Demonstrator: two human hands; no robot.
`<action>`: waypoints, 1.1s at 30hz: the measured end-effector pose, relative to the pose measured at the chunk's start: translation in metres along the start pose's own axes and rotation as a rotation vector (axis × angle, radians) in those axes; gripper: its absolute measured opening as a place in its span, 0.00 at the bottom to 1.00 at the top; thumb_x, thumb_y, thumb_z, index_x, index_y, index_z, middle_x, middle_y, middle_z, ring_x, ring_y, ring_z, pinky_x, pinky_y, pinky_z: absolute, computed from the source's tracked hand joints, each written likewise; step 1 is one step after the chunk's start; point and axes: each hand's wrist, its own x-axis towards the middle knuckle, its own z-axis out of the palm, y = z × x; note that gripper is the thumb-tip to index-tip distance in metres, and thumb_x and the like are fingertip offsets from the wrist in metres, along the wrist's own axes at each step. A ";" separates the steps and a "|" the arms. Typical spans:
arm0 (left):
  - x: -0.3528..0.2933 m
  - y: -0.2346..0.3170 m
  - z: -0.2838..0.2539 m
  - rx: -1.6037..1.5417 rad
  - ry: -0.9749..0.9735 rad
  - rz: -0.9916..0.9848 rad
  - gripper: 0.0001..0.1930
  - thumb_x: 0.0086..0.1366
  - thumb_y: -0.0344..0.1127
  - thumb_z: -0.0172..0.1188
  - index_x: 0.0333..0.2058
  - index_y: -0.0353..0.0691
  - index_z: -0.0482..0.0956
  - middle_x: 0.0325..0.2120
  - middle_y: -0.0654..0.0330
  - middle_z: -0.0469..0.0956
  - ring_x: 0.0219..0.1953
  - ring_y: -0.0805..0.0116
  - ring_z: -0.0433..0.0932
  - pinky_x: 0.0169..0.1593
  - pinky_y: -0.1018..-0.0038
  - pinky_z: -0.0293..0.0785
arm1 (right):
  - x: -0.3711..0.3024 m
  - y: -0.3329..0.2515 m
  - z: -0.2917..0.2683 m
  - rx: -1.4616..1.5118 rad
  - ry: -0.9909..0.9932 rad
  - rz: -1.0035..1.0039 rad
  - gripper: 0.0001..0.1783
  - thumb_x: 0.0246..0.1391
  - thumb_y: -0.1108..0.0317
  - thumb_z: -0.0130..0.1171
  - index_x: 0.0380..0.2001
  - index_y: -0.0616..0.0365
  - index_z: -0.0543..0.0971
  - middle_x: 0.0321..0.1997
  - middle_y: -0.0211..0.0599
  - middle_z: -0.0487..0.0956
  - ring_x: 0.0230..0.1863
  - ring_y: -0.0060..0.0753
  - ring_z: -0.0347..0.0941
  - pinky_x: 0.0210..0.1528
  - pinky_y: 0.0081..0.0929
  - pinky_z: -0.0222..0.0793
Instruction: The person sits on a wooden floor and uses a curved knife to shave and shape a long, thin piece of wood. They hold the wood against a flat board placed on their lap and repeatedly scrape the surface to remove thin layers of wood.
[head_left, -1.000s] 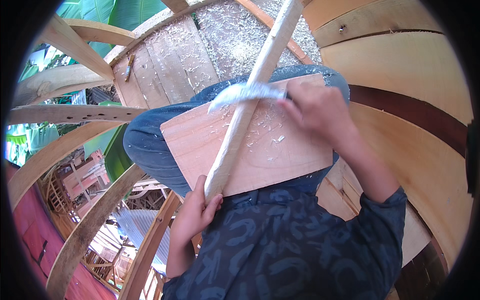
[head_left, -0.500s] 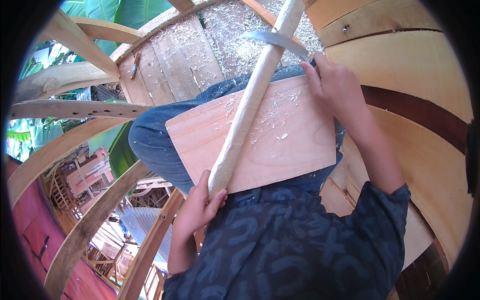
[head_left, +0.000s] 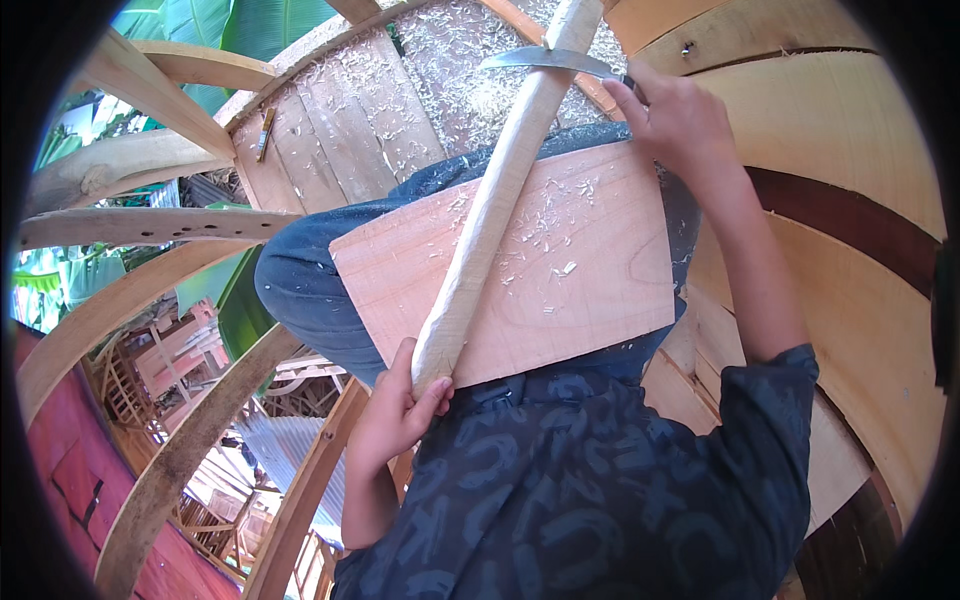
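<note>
A long pale wooden pole (head_left: 497, 195), its surface faceted by cuts, slants across a flat board (head_left: 590, 250) on my lap. My left hand (head_left: 402, 410) is wrapped round the pole's near end, just off the board's lower edge. In my right hand (head_left: 683, 120) is a knife with a curved blade (head_left: 530, 58), gripped by its dark handle. The blade lies across the far part of the pole, with a small raised curl of wood beside it. Loose shavings are scattered over the board.
Plank flooring (head_left: 345, 135) ahead is strewn with wood shavings (head_left: 480, 85). A small yellow-brown object (head_left: 265, 135) lies on it at the left. Curved wooden ribs (head_left: 190, 450) rise on my left, and a plank wall (head_left: 810, 115) curves along my right.
My right hand and the knife have moved slightly farther up along the pole. A small curl now stands at the blade. My left hand keeps its hold.
</note>
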 end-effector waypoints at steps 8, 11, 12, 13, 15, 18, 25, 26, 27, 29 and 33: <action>0.004 -0.005 -0.001 -0.042 -0.033 0.012 0.18 0.68 0.31 0.53 0.52 0.30 0.61 0.27 0.58 0.78 0.27 0.75 0.78 0.33 0.77 0.77 | -0.034 -0.034 0.000 0.059 -0.082 -0.297 0.22 0.62 0.47 0.50 0.26 0.54 0.76 0.15 0.42 0.76 0.18 0.42 0.76 0.20 0.36 0.71; 0.003 0.001 -0.001 -0.060 -0.067 -0.008 0.20 0.68 0.28 0.52 0.56 0.32 0.60 0.28 0.60 0.75 0.28 0.76 0.76 0.33 0.78 0.75 | -0.005 0.021 0.007 0.011 -0.003 0.002 0.23 0.62 0.46 0.50 0.25 0.54 0.75 0.14 0.40 0.75 0.17 0.43 0.75 0.20 0.38 0.71; 0.005 0.004 -0.001 -0.052 -0.078 -0.021 0.21 0.68 0.26 0.52 0.58 0.33 0.59 0.28 0.61 0.74 0.29 0.77 0.75 0.32 0.79 0.74 | -0.015 0.013 0.013 0.071 -0.017 0.055 0.22 0.62 0.46 0.50 0.26 0.53 0.75 0.14 0.40 0.75 0.17 0.43 0.75 0.20 0.36 0.71; 0.003 0.002 -0.001 -0.066 -0.076 -0.033 0.21 0.68 0.26 0.52 0.58 0.33 0.59 0.28 0.61 0.74 0.29 0.77 0.75 0.33 0.79 0.74 | -0.021 0.000 0.007 0.059 -0.072 0.000 0.22 0.62 0.46 0.49 0.27 0.53 0.76 0.14 0.40 0.75 0.17 0.43 0.76 0.20 0.36 0.71; 0.006 -0.004 -0.002 -0.095 -0.078 -0.028 0.21 0.68 0.26 0.52 0.58 0.33 0.59 0.28 0.61 0.74 0.29 0.77 0.74 0.33 0.79 0.75 | -0.029 -0.025 -0.010 0.013 -0.165 -0.112 0.22 0.63 0.46 0.48 0.28 0.53 0.77 0.14 0.40 0.75 0.17 0.43 0.76 0.21 0.36 0.72; 0.004 -0.004 -0.001 -0.118 -0.048 -0.012 0.19 0.68 0.29 0.53 0.54 0.31 0.60 0.27 0.60 0.76 0.28 0.76 0.76 0.33 0.78 0.76 | -0.029 -0.022 -0.004 0.016 -0.119 -0.008 0.22 0.63 0.47 0.48 0.29 0.54 0.78 0.15 0.42 0.76 0.18 0.44 0.77 0.22 0.37 0.73; 0.006 -0.002 0.001 -0.086 -0.048 0.010 0.17 0.68 0.29 0.53 0.52 0.31 0.62 0.27 0.59 0.77 0.27 0.76 0.77 0.32 0.78 0.75 | -0.036 -0.015 -0.004 0.085 -0.129 0.064 0.21 0.63 0.51 0.49 0.28 0.58 0.76 0.17 0.47 0.76 0.22 0.50 0.76 0.25 0.42 0.70; 0.008 -0.001 0.000 -0.092 -0.040 0.013 0.17 0.68 0.29 0.53 0.52 0.31 0.62 0.27 0.59 0.77 0.27 0.76 0.77 0.32 0.78 0.76 | -0.038 -0.030 -0.005 0.087 -0.157 0.004 0.20 0.63 0.52 0.50 0.28 0.58 0.75 0.18 0.49 0.76 0.23 0.52 0.75 0.25 0.43 0.70; 0.007 -0.002 0.000 -0.105 -0.041 0.009 0.17 0.68 0.29 0.54 0.52 0.31 0.62 0.27 0.59 0.77 0.27 0.76 0.77 0.32 0.78 0.76 | -0.041 -0.035 -0.007 0.085 -0.196 -0.052 0.20 0.63 0.52 0.50 0.28 0.59 0.74 0.19 0.50 0.76 0.23 0.54 0.75 0.26 0.44 0.69; 0.005 -0.001 0.000 -0.089 -0.027 0.011 0.18 0.68 0.29 0.54 0.52 0.31 0.62 0.27 0.59 0.77 0.27 0.76 0.77 0.32 0.78 0.76 | -0.027 -0.013 0.000 0.059 -0.121 0.006 0.21 0.63 0.51 0.50 0.26 0.58 0.74 0.17 0.48 0.75 0.22 0.51 0.75 0.26 0.43 0.70; 0.007 0.002 0.000 -0.042 -0.040 0.010 0.17 0.68 0.29 0.54 0.52 0.30 0.62 0.28 0.59 0.78 0.27 0.76 0.78 0.32 0.78 0.76 | -0.009 0.025 0.011 0.080 0.003 0.206 0.23 0.63 0.48 0.49 0.24 0.55 0.75 0.15 0.44 0.75 0.20 0.48 0.77 0.25 0.40 0.73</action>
